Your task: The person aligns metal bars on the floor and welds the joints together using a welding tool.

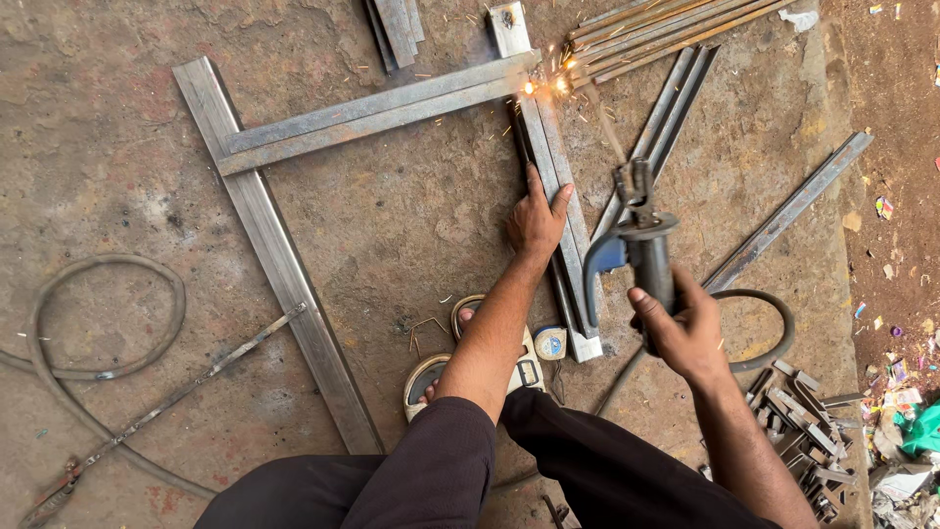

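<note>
My left hand [535,220] presses flat on a long steel angle bar [553,162] lying on the concrete floor. That bar meets a second steel bar [372,110] at a corner, where bright sparks [544,86] glow. My right hand [678,318] grips a welding electrode holder [636,250] with a blue and dark handle, held above the floor to the right of the bar. A thin rod runs from the holder up toward the sparking joint. A third steel bar [274,250] forms the frame's left side.
More steel bars lie at the top right [666,24] and right [788,211]. A hose or cable [108,323] loops at the left, another [764,343] at the right. Short metal offcuts [803,416] pile at the lower right. My sandalled foot [460,343] rests near a tape measure [550,342].
</note>
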